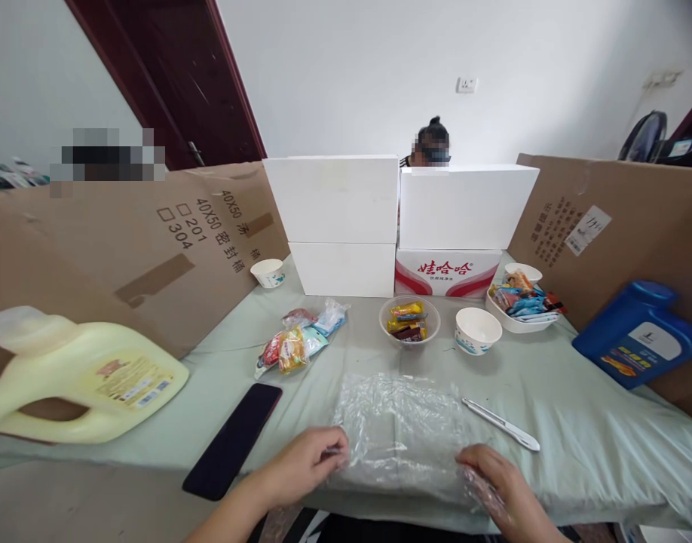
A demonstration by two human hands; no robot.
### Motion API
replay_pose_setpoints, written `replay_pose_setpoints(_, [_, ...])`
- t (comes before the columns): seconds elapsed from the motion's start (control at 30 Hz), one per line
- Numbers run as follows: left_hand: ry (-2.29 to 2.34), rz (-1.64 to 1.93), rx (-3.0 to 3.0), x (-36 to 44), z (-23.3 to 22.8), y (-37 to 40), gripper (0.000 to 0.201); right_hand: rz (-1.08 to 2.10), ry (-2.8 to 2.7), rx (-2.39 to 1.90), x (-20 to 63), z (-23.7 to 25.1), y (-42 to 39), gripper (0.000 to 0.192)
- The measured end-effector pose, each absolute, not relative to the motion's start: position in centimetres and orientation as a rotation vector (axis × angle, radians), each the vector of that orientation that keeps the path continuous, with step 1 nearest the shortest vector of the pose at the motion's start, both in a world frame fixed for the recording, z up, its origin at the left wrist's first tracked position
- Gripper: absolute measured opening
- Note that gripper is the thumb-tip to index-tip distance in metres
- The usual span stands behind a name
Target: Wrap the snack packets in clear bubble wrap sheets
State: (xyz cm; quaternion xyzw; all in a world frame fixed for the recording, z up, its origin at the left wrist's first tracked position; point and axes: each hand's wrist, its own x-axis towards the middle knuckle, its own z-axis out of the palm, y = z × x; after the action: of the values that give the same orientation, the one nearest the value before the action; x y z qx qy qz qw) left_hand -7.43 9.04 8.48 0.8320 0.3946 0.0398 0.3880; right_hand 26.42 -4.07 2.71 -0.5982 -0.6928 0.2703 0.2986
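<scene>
A sheet of clear plastic wrap [399, 430] lies spread on the pale green cloth at the table's near edge. My left hand [304, 464] pinches its near left corner. My right hand [493, 479] holds its near right corner, with film bunched over the fingers. A silver utility knife [501, 424] lies just right of the wrap, beyond my right hand. A black phone [233, 440] rests left of my left hand.
Behind the wrap stand a clear bowl of sweets [409, 320], an empty paper bowl [478, 330], a white tray of snack packets [521, 304] and loose packets [298, 339]. A yellow jug [78, 377] lies left, a blue jug [640, 332] right. Cardboard walls and white boxes [335, 222] enclose the table; a person sits behind them.
</scene>
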Motion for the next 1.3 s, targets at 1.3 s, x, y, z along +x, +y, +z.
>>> replay_pose_setpoints(1.3, [0.724,0.390,2.936,2.2,3.3,13.3,0.021,-0.041,-1.765,-2.294,24.1,0.8,3.9,0.037])
